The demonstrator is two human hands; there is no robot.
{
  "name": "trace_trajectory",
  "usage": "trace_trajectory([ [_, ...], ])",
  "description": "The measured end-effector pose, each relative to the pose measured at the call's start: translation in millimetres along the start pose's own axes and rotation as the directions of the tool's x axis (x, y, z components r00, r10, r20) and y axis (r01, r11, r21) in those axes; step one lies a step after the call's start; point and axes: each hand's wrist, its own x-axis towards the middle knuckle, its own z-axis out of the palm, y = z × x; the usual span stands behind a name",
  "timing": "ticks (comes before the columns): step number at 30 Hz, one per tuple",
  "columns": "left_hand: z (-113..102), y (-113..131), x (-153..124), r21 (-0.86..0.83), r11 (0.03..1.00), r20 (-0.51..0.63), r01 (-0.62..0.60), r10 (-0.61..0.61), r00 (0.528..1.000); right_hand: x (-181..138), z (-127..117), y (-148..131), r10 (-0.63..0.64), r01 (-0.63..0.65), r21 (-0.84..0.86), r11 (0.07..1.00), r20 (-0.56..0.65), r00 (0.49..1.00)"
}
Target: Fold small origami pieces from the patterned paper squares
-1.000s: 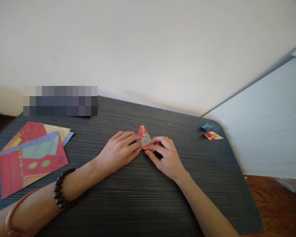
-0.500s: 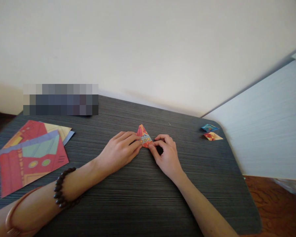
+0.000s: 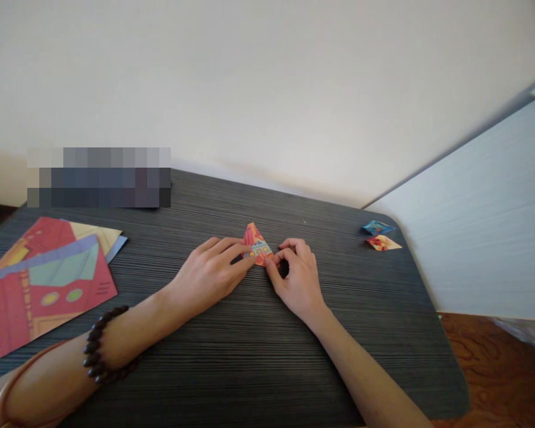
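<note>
A small folded piece of patterned paper (image 3: 255,243), red, orange and blue, lies on the dark striped table (image 3: 232,356) between my hands. My left hand (image 3: 209,275) lies over its left side, fingers stretched out and pressing it flat. My right hand (image 3: 295,279) is curled at its right corner, thumb and forefinger pinched on the paper's edge. A dark bead bracelet (image 3: 98,352) and a thin bangle (image 3: 13,386) sit on my left forearm.
A stack of large patterned paper sheets (image 3: 44,285) lies at the table's left. Two small folded paper pieces, one blue (image 3: 377,227) and one orange (image 3: 382,242), rest near the far right corner. A pale panel (image 3: 485,232) stands beside the table's right edge.
My right hand has curled tighter and drawn in to the paper's right corner, now pinching it. The left hand stays pressed on the paper. The view has shifted slightly.
</note>
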Motion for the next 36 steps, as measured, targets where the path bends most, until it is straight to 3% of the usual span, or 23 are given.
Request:
trace_trajectory([
  [17, -4.1, 2.7, -2.6, 0.046, 0.996, 0.026, -0.071, 0.070, 0.997, 0.4, -2.1, -1.9, -0.004, 0.008, -0.065, 0.998, 0.049, 0.999],
  [36, -3.9, 7.3, -0.9, 0.084, 0.996, -0.005, -0.034, 0.035, 0.999, 1.9, -5.7, 0.1, -0.010, 0.013, -0.027, 1.000, 0.106, 0.994],
])
